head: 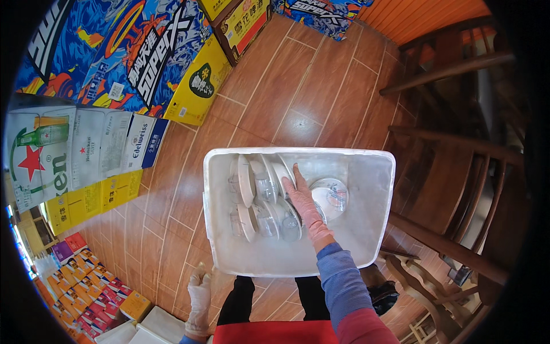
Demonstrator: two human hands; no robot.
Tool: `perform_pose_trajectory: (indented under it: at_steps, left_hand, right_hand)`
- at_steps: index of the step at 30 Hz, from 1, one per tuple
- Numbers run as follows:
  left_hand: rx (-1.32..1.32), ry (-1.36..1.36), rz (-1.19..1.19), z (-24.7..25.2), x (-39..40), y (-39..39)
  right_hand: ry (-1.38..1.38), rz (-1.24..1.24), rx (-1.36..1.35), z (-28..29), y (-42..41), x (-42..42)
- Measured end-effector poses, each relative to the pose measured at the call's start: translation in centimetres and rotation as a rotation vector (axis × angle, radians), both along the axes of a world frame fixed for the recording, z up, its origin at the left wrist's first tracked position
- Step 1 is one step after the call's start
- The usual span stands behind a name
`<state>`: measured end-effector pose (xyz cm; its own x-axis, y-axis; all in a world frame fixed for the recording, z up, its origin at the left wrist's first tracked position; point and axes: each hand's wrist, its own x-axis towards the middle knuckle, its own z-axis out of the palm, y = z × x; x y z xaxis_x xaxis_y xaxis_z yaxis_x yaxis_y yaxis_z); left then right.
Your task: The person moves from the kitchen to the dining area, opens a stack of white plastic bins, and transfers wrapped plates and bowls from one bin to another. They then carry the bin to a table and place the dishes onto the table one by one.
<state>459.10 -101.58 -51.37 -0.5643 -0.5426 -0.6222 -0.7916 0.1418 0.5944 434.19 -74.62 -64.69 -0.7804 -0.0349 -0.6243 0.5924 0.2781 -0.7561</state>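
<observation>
A white plastic tub (365,241) stands before me with white tableware and clear glasses inside. My right hand (299,198), in a pinkish thin glove, reaches into its middle. Its thumb and fingers are spread about the edge of an upright white plate (288,165). To the left, more plates and bowls (246,180) stand on edge in two rows, with glass cups (265,187) among them. A patterned white dish (331,198) lies flat to the right, partly behind my hand. My left hand (199,292), in a whitish glove, hangs outside the tub's near left corner, fingers curled, nothing visible in it.
Beer cartons (146,56) are stacked at the upper left on the brown tiled floor (275,94). Dark wooden chairs (447,189) stand close on the right. Small colourful packs (86,288) and white containers (159,327) are at the lower left.
</observation>
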Motion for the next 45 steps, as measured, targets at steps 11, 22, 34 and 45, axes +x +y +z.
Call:
perform_pose_trajectory:
  at_steps: [11,22,34,45]
  left_hand:
    - [0.320,-0.099,0.144,3.4,-3.9,3.6]
    - [0.378,-0.145,0.084,4.0,-5.6,5.0]
    - [0.473,-0.144,0.096,3.6,-4.8,5.9]
    - [0.489,-0.096,0.061,4.7,-5.9,6.4]
  right_hand:
    - [0.125,0.042,0.113,-2.1,0.7,0.3]
    - [0.161,0.397,0.310,0.2,0.7,-1.6]
    - [0.167,0.214,0.477,0.2,-0.3,-0.5]
    - [0.200,0.035,0.415,4.7,3.4,0.5]
